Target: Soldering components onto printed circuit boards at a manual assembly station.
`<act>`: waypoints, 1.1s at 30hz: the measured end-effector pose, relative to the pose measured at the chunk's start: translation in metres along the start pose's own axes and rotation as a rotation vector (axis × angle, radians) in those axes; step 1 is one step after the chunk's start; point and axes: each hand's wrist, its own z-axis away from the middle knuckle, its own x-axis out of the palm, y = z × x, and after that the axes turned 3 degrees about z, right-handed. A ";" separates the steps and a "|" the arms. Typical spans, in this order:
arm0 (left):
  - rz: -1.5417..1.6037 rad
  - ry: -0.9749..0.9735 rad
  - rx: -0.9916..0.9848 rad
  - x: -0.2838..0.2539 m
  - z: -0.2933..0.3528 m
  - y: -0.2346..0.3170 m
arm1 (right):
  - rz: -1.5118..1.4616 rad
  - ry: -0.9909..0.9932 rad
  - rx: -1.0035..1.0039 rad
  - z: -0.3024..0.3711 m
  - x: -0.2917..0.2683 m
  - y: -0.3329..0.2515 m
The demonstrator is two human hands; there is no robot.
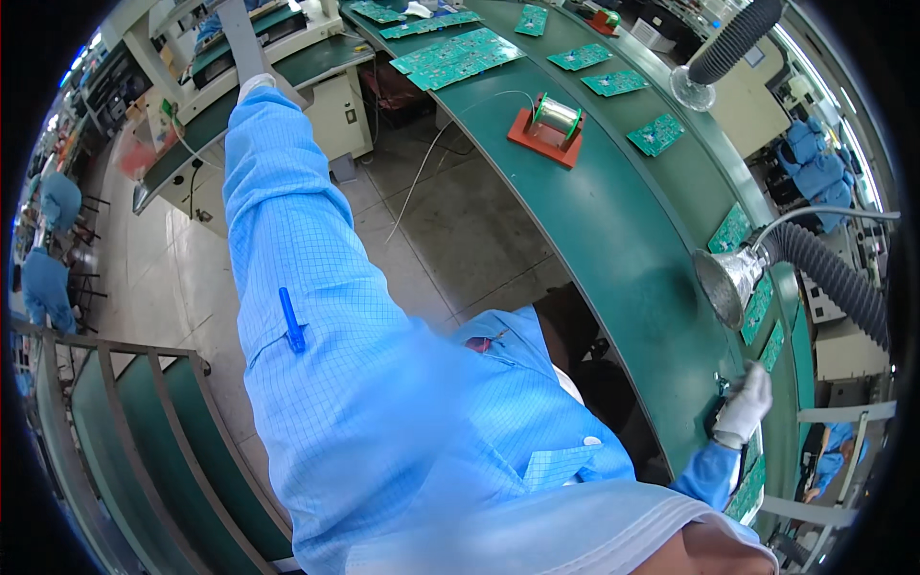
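My left arm, in a blue checked sleeve with a blue pen [291, 320] in its pocket, reaches far out. My white-gloved left hand [257, 86] is at the lower end of a grey metal bar [240, 38]; its fingers are hidden. At the right, my white-gloved right hand [746, 407] is over the green bench [613, 259], beside a small dark item I cannot make out. Motion blurs its fingers, so what they hold is unclear. Green circuit boards [772, 345] lie just beyond this hand.
A solder wire spool [556, 117] on a red stand sits on the bench. A large board panel [458, 59] lies farther off. Two fume hoses end in flared nozzles [724, 286] above the boards. A green-shelved rack [144, 431] stands at the lower left. People in blue work farther away.
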 end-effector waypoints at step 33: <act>0.693 0.427 -0.488 0.105 -0.281 0.308 | 0.906 -0.371 -0.555 0.093 0.174 0.055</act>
